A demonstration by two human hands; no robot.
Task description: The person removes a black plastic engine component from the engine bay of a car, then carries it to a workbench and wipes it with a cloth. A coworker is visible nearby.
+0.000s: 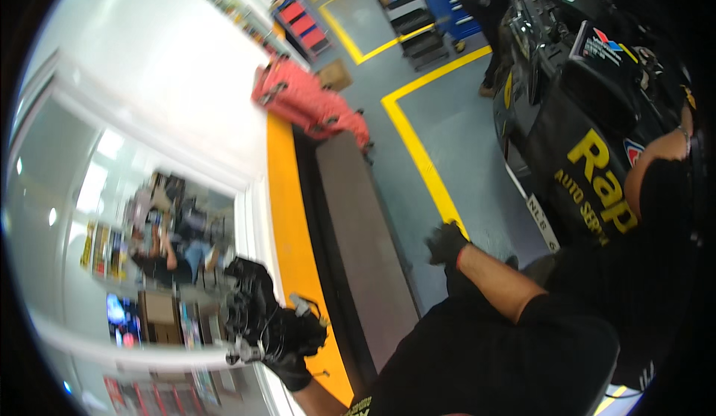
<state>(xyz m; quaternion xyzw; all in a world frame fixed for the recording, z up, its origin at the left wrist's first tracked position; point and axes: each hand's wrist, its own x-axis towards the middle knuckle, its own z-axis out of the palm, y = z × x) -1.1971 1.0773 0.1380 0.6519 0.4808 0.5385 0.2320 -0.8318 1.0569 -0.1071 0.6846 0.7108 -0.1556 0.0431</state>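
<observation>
My left hand (291,373), in a black glove, is closed around the lower end of a bulky black car part (261,313). This part has moulded housings, thin tubes or wires and a few grey metal-looking fittings; its exact kind I cannot make out. It is held up in front of the glass and the orange ledge. My right hand (447,244), also black-gloved with a red band at the wrist, hangs above the floor. Its fingers are slightly apart, and nothing shows in them.
Along the window wall runs a brown bench (365,244) beside an orange strip (287,214). Red creepers (306,102) lean at its far end. A car with a black fender cover (589,170) stands right; a co-worker's arm (664,155) rests there. Black cart (414,24) stands far off.
</observation>
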